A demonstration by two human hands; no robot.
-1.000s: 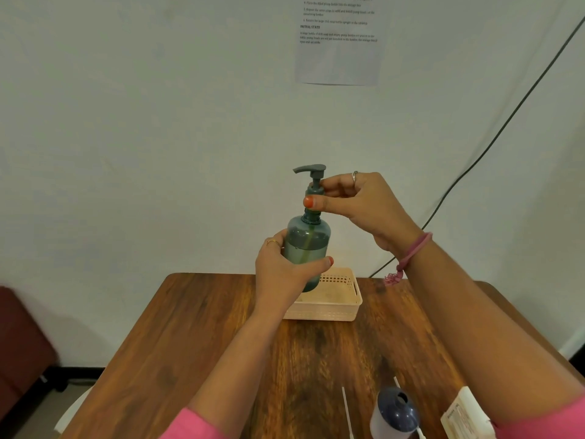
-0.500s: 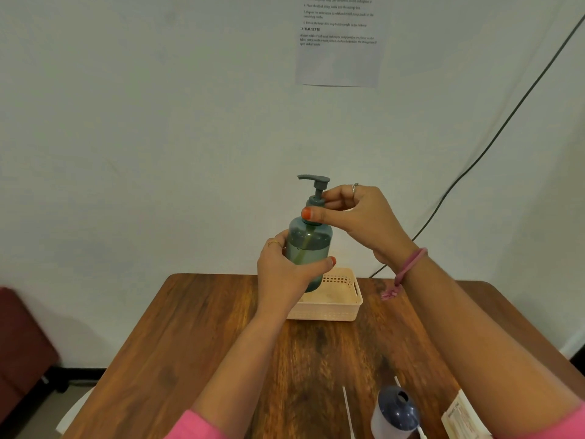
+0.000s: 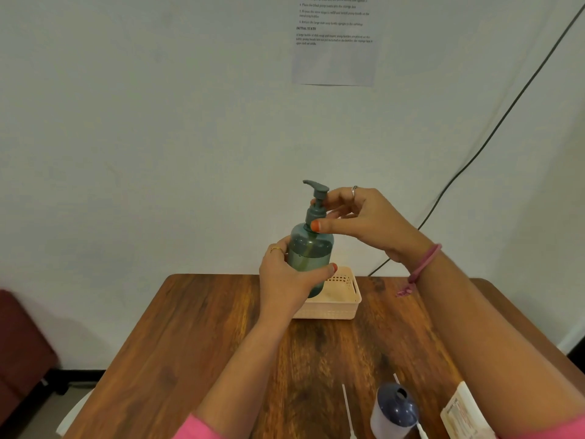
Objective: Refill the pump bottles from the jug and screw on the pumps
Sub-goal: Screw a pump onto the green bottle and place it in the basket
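I hold a teal translucent pump bottle (image 3: 311, 251) upright in the air above the table, in front of the basket. My left hand (image 3: 289, 277) wraps around its body. My right hand (image 3: 364, 221) pinches the teal pump (image 3: 316, 202) at its collar, thumb in front, fingers behind. The nozzle points left. Greenish liquid and the dip tube show inside the bottle. A second bottle (image 3: 394, 411), white with a dark blue open top, stands near the table's front edge. The jug is out of sight.
A beige slotted basket (image 3: 343, 299) sits at the back middle of the wooden table (image 3: 196, 343). Two loose white dip tubes (image 3: 347, 410) lie by the white bottle. A white labelled pack (image 3: 462, 413) rests at front right. A black cable (image 3: 493, 128) runs down the wall.
Both hands and the bottle have dropped slightly lower. My right fingers have shifted round the pump collar, and the nozzle has turned a little.
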